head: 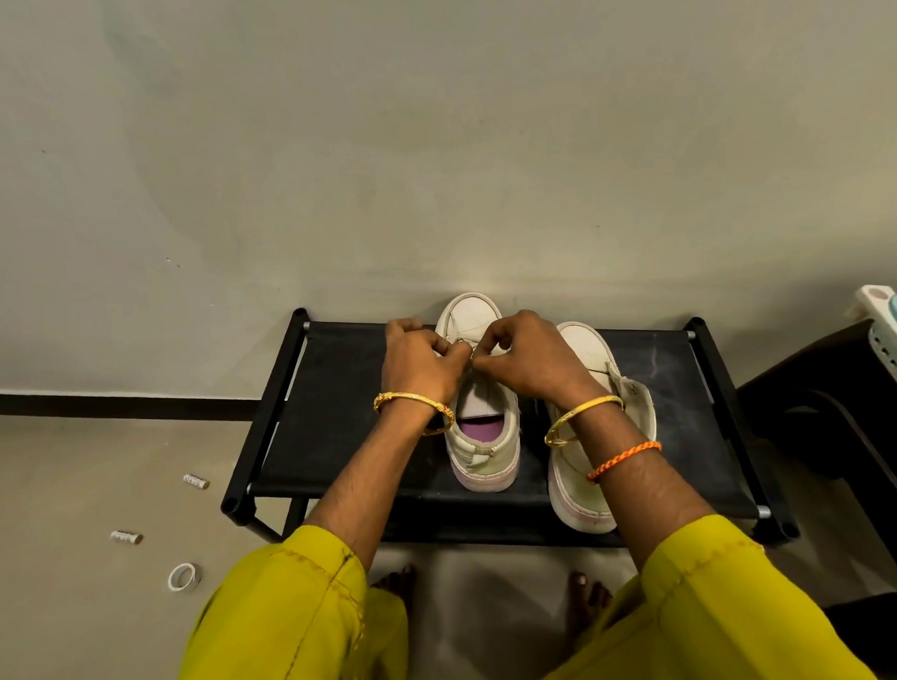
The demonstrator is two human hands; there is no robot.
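Cream-white, the shoe point(487, 456) stands on the black rack point(346, 395), toe to the wall. I watch the left hand point(419, 364) and right hand point(529, 359) each pinch something small above its tongue, probably fastening it; next, I'd judge, a firm, even pull.

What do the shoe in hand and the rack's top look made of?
Shoe: probably off-white canvas or faux leather, matte, stitched seams, pinkish rubbery sole. Rack top: apparently black fabric, matte, slightly scuffed, stretched between tube rails.
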